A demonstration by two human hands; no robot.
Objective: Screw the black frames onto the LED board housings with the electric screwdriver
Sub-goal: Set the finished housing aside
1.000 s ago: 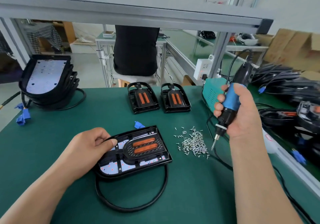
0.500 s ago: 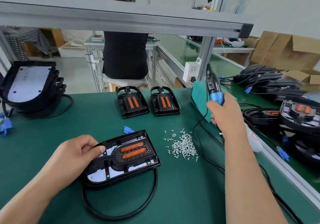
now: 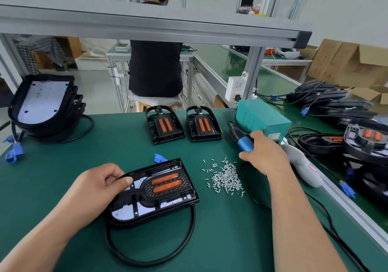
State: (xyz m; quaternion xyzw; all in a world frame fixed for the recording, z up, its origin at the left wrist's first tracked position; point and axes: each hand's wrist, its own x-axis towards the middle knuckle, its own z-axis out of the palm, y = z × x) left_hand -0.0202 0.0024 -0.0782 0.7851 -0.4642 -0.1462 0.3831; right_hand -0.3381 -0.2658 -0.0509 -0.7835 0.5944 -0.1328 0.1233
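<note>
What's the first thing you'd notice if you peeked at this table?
Probably the black lamp housing with two bright orange strips, lying at the front of the green table under the left hand. Just right of it sparkles a little heap of silver screws. Past the screws, the right hand grips a blue-handled electric screwdriver beside a teal box.

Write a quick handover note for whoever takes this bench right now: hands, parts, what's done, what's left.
Left hand: grip on the near housing's left edge, frame seated on it.
Right hand: on the screwdriver, lying low by the green box.
Screws: loose pile right of the housing.
Two frames wait at the back; bare housings stacked far left.
Done: cannot tell whether the frame's screws are all in.
Left: check them, then move on to the stack.
</note>
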